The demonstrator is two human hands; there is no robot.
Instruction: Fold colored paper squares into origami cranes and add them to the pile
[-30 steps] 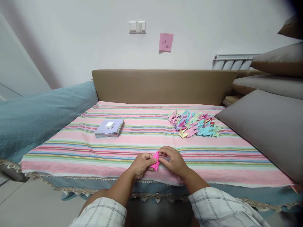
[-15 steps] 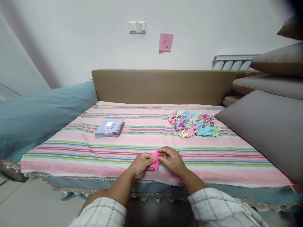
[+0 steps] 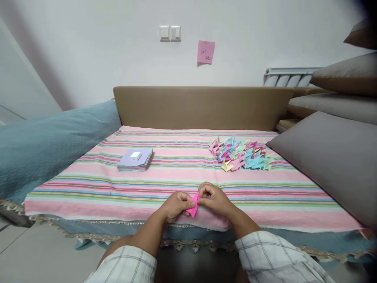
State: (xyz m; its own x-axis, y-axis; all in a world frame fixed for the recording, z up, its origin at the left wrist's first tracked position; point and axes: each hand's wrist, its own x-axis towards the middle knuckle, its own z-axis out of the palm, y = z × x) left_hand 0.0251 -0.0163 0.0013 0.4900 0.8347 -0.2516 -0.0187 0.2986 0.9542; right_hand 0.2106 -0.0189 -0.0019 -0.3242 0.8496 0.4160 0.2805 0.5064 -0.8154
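Observation:
A small piece of bright pink folded paper [image 3: 193, 210] is held between my two hands over the front part of the striped cloth. My left hand [image 3: 177, 206] pinches its left side, thumb on top. At its upper right edge, my right hand [image 3: 214, 199] has thumb and fingertips closed on the paper. Farther back on the right lies a cluster of folded paper cranes [image 3: 241, 155] in pink, blue, purple, green and yellow. A stack of square coloured paper [image 3: 134, 162] sits back left, with a small white block [image 3: 136, 156] on top.
The striped cloth [image 3: 176, 177] covers the sofa seat. Grey cushions [image 3: 326, 157] are piled along the right, and a blue-covered armrest [image 3: 59, 137] bounds the left. Behind stands the brown backrest [image 3: 203, 108]; a pink sticky note [image 3: 205, 52] is on the wall.
The pink paper has tilted, its top leaning right and its lower tip dropping slightly. My right fingers have closed on its upper edge; my left hand stays about in place.

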